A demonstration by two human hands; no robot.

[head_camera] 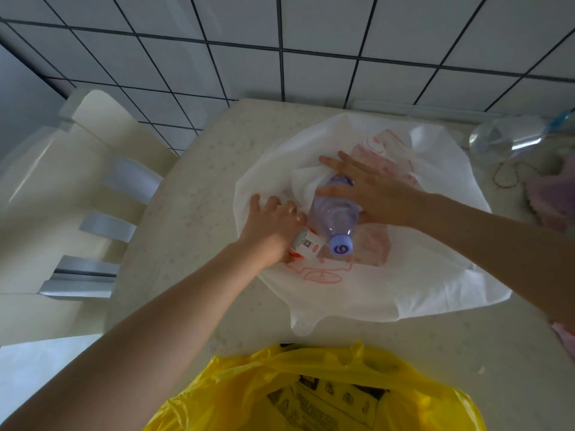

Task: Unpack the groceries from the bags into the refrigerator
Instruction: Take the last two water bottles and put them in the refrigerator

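Cream plastic chair [77, 181] at far left, pulled beside the pale table [193, 244]; dark-grouted white wall tiles [311, 42] behind.

Left hand [270, 231]: arm reaches in from lower left, fingers curled down round a small white carton [306, 245] with red print and a square code label, at the mouth of the white bag [342, 290]. Carton just beside the bottle's cap.

Clear plastic bottle [334, 213], lilac tint, pale purple cap with a swirl mark, cap toward the camera, body half out of the bag. White bag lies on the table centre, faint red line drawing on it.

Right hand [373, 194]: arm from the right, fingers spread, thumb and fingers wrapped about the bottle's body.

Yellow bag [311, 384], black print, at near table edge. Clear glass vessel [510, 135] at far right.
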